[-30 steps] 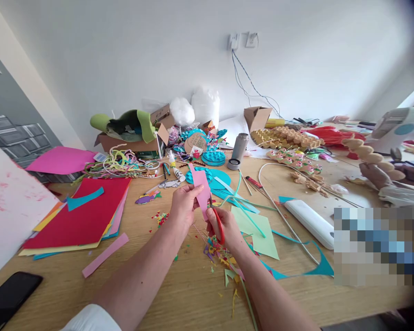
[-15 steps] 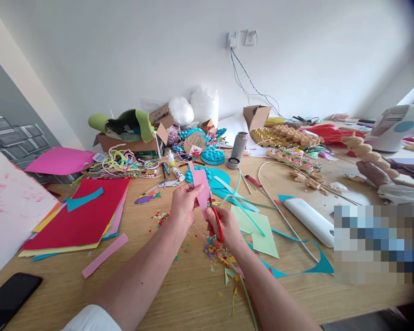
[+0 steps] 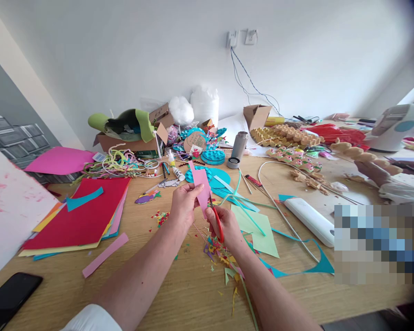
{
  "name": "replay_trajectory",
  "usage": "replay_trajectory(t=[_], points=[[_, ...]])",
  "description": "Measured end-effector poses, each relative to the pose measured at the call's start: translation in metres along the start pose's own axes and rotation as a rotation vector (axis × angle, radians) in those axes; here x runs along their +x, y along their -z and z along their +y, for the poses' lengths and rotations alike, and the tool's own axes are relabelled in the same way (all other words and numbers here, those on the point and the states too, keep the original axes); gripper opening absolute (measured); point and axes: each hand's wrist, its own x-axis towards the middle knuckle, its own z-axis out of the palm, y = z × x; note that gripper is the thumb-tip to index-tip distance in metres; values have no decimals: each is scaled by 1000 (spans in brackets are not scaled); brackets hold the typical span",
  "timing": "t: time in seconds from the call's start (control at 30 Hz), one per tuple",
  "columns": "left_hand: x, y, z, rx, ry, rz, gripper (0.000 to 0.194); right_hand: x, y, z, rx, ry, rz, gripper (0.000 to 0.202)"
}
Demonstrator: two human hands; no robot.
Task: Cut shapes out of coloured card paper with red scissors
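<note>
1. Since the earlier frame the two hands have barely shifted; off at 3 o'clock another person's hand (image 3: 376, 171) and the beige beaded string (image 3: 365, 156) it holds have dropped lower and flatter.
2. The left hand (image 3: 183, 206) is closed in a pinch on one pink paper piece (image 3: 200, 187), held upright above the bench (image 3: 179, 294) at the centre of view.
3. The right hand (image 3: 227, 226) is curled through the handles of one pair of red scissors (image 3: 218, 221), whose blades meet the lower edge of the pink paper; how far the blades are parted cannot be told.
4. Directly below the hands lies a scatter of coloured paper scraps (image 3: 221, 255), too many to count.
5. Open bench runs from 6 to 8 o'clock, broken only by one pink strip (image 3: 105, 254) and one black phone (image 3: 8, 299) at the near edge.
6. At 9 o'clock sits one stack of coloured sheets (image 3: 83, 216), red on top; at 3 o'clock, one white oblong case (image 3: 308, 220); at 4 o'clock, one pale green sheet (image 3: 258, 227).
</note>
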Motion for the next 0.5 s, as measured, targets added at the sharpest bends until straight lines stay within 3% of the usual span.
replay_trajectory(t=[0.5], points=[[-1,0,-1,-10,-2,-14,27,1,1,1,-72,8,29,47]])
